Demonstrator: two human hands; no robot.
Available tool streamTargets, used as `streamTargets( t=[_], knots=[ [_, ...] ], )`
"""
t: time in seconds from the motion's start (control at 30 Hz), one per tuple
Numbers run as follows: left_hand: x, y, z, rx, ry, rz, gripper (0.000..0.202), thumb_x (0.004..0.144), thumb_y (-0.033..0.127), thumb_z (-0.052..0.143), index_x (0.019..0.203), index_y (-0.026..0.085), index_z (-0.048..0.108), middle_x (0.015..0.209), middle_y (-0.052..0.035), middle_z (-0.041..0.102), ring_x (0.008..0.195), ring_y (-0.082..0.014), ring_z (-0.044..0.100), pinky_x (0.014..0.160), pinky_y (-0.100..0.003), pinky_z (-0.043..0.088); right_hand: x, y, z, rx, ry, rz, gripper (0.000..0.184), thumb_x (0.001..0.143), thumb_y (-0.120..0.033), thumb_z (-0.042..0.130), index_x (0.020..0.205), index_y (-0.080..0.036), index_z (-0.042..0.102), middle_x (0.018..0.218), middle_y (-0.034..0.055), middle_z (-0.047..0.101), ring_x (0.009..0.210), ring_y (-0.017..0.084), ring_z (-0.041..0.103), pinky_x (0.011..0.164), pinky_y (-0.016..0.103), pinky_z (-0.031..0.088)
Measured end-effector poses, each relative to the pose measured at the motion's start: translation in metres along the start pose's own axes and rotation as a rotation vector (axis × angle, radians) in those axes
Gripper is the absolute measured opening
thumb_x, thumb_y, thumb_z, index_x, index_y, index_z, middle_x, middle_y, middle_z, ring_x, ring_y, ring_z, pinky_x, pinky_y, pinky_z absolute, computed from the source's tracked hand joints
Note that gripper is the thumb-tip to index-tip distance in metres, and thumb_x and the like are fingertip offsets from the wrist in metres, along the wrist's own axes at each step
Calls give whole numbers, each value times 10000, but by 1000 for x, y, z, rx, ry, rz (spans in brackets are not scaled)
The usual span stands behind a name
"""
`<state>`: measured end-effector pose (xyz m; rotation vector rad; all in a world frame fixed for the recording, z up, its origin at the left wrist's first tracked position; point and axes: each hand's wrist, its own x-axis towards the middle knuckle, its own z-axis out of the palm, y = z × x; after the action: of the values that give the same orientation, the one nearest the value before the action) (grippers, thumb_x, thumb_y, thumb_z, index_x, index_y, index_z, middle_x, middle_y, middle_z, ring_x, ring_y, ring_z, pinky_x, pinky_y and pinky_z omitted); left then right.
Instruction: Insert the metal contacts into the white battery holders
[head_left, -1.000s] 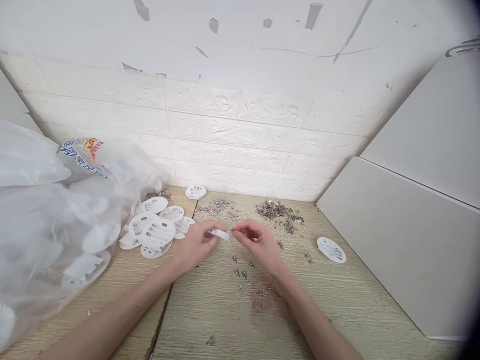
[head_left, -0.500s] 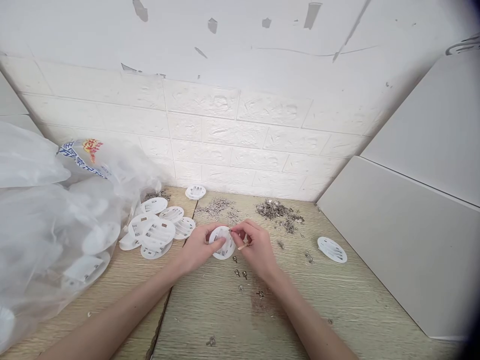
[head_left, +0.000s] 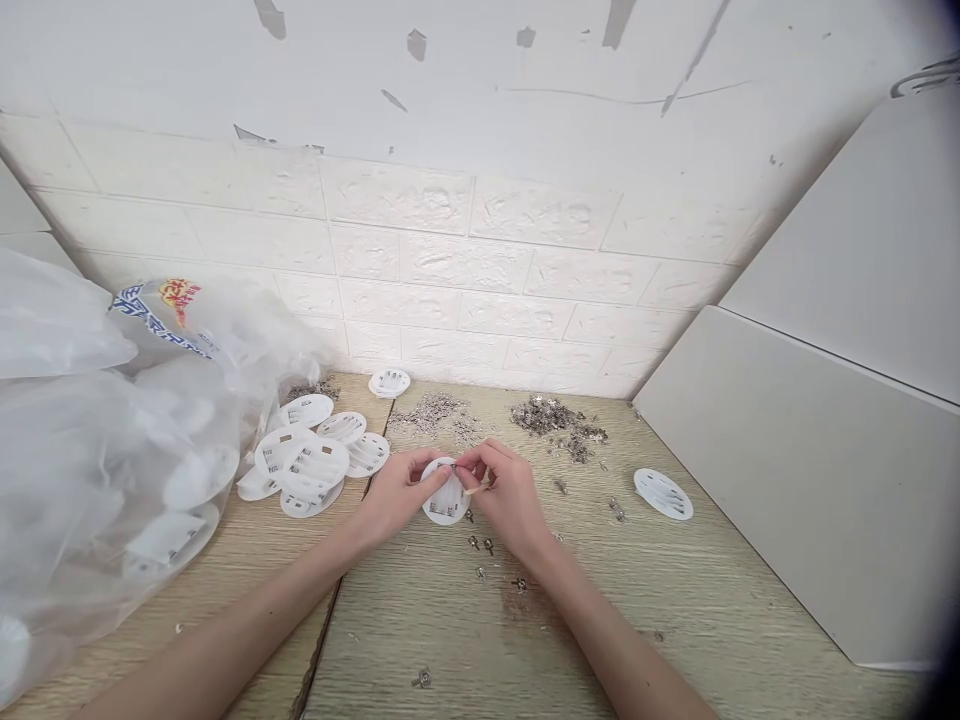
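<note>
My left hand (head_left: 397,500) is closed on the edge of a round white plastic battery case (head_left: 448,503), its thumb lying across the upper face. At the case's top right rim, the fingertips of my right hand (head_left: 504,490) pinch a small dark metal contact (head_left: 454,467), mostly hidden by the fingers. A thin tan strip (head_left: 475,490) shows under the right fingers. Just below the case, several loose metal contacts (head_left: 488,546) lie on the wood-grain table (head_left: 420,610).
Left of my hands, several white battery cases (head_left: 319,467) are piled beside a large clear plastic bag (head_left: 97,460). Single cases lie at the back (head_left: 389,382) and right (head_left: 663,494). Heaps of small metal parts (head_left: 551,416) lie near the brick-patterned wall (head_left: 465,262). White panels (head_left: 810,460) stand at right.
The battery case has turned in my left hand, so its metal-fitted slots now face toward me. My left thumb sits nearer its upper rim; my right fingertips have shifted slightly left.
</note>
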<state>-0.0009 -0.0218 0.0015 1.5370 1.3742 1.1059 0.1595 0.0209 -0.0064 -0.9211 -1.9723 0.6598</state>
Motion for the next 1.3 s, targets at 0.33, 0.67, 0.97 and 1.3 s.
streamTargets(
  t=[0.33,0.67,0.97,1.3],
  knots=[
    [1,-6,0,-49,-13,-41,337,818,468,600,808,138,669,718,-17,613,674,-144,518,620,-258,388,4,-3,-4,163,-95,193,69,746,-173,665,677,-175,670,723,10,591,624,117,487,566,242,380],
    [0,-2,-1,-76,-38,-54,366,806,490,599,822,135,684,741,-28,631,691,-149,513,626,-260,383,4,-5,-4,256,-136,276,118,738,-270,664,686,-172,626,739,11,596,649,126,489,584,254,368],
    [0,-2,-2,-32,-54,-74,380,795,507,610,851,141,697,769,-34,668,707,-165,553,648,-272,410,5,-2,-8,368,-236,407,221,703,-366,708,720,-162,625,677,6,583,645,138,499,592,267,365],
    [2,-8,-4,-167,-80,-116,412,810,547,593,826,157,725,727,-11,672,677,-147,547,632,-255,411,5,-1,-7,248,-218,271,116,784,-278,633,740,-173,608,747,6,577,710,145,509,643,271,382]
  ],
)
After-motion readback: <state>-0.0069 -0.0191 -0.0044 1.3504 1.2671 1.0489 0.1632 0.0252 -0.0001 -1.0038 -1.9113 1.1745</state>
